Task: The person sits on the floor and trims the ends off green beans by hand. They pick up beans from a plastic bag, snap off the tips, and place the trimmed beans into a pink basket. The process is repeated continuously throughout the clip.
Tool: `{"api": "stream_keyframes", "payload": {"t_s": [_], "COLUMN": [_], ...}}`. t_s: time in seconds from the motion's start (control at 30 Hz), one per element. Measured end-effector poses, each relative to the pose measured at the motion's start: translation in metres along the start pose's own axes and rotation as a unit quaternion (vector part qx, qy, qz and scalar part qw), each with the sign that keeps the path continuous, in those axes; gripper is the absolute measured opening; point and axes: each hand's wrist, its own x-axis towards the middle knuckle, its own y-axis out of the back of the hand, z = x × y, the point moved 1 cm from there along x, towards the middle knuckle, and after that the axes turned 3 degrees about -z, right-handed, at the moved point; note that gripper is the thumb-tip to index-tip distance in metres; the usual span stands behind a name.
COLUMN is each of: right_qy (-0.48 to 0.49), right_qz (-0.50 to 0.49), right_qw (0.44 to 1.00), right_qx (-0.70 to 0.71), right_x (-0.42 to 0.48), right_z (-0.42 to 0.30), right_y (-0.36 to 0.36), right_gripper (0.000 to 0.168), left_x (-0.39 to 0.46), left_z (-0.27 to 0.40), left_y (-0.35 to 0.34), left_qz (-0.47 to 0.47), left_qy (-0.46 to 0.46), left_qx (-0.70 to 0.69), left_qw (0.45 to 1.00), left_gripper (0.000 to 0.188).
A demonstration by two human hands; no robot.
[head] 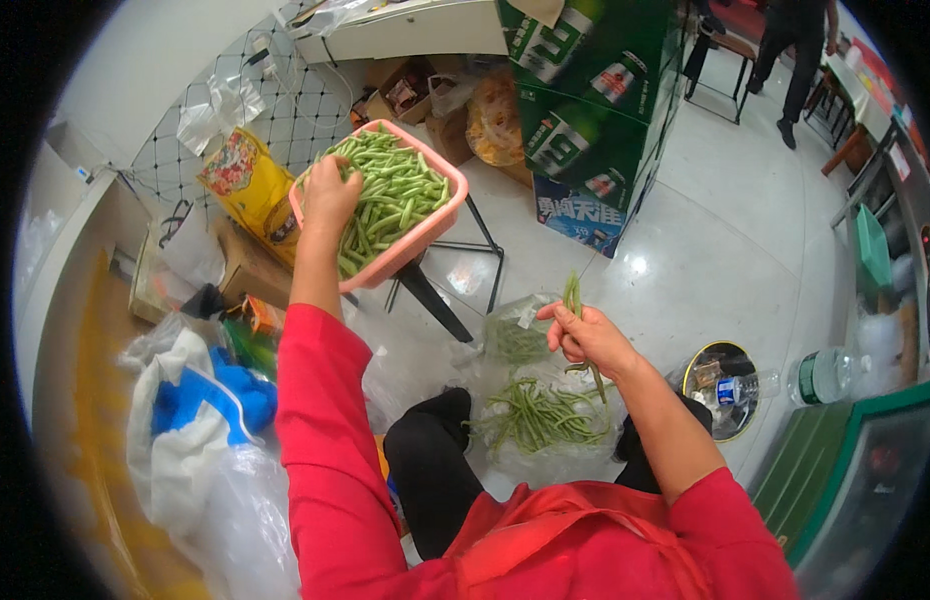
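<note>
My left hand [331,193] is over the left side of a pink plastic basket [405,253] heaped with short pieces of green bean [394,187]. Its fingertips reach down at the beans, and whether they grip any is hidden. My right hand [589,337] holds a few long green beans [573,289] upright between thumb and fingers, their ends hanging below the palm. Beneath it, between my knees, a pile of long whole green beans [544,416] lies on clear plastic. Beside that pile, a clear plastic bag [514,330] has more beans inside.
The basket rests on a black-legged stool [435,300]. Stacked green beer cartons [585,97] stand beyond it. A round bin [720,390] with rubbish and a large plastic bottle [821,376] are at right. Plastic bags [247,510] lie at left. A person [795,60] stands far off.
</note>
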Motion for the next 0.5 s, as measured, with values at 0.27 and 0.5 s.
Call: {"api": "stream_keyframes", "payload": {"t_s": [0.27, 0.5], "right_qy": [0.015, -0.029], "right_qz": [0.025, -0.092], "right_qw": [1.000, 0.995], "right_qx": [0.000, -0.033], "right_x": [0.004, 0.000], "right_z": [0.001, 0.002], "right_y": [0.007, -0.002], "right_gripper": [0.036, 0.032], "left_x": [-0.033, -0.174], "left_z": [0.044, 0.152], "left_y": [0.005, -0.038], "left_qz": [0.089, -0.244], "left_qy": [-0.118, -0.151], "left_qx": [-0.068, -0.478], "left_qw": [0.987, 0.830], "left_gripper": [0.028, 0.037]}}
